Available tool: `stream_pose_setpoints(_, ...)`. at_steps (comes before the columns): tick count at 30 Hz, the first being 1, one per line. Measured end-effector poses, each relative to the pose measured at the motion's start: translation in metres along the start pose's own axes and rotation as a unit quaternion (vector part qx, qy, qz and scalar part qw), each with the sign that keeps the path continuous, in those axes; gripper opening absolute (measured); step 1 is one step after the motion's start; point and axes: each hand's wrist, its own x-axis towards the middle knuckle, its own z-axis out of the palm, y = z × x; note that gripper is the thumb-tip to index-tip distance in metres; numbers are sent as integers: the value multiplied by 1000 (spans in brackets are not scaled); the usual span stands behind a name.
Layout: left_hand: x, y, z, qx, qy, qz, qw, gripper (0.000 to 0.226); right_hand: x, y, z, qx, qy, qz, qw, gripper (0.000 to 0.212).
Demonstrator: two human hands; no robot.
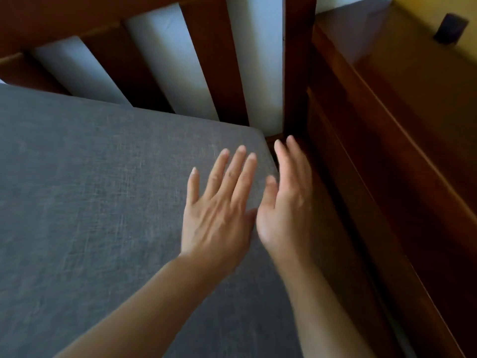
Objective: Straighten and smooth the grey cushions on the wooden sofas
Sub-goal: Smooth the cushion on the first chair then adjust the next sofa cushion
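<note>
Looking down from the head view, the grey cushion (103, 202) lies on the wooden sofa (361, 177), its corner by the slats. The left hand (219, 210) lies flat on it, fingers straight. The right hand (284, 202), also open, stands at the cushion's right edge, nearer the gap. The gap is dark and hard to see.

Nothing to read here: no lettering, label, brand mark or number shows on any surface in view.
</note>
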Motion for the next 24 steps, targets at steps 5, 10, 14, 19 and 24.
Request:
stream_pose_setpoints(5,-36,-36,23,82,-212,-56,972,61,-62,23,57,-164,-277,51,945,60)
stream_pose_setpoints(10,-79,-116,-42,78,27,-147,986,68,-63,-57,40,-13,-41,38,998,50)
stream_pose_setpoints(14,-109,-154,-66,82,-122,-146,978,69,-96,-100,80,-142,-243,-18,959,61)
stream_pose_setpoints(19,-125,-205,-111,88,47,-210,973,64,-69,-203,94,-5,-78,-59,995,55)
stream_pose_setpoints(24,-152,-236,-125,63,-66,-223,971,65,-91,-235,136,-91,-278,-78,953,63)
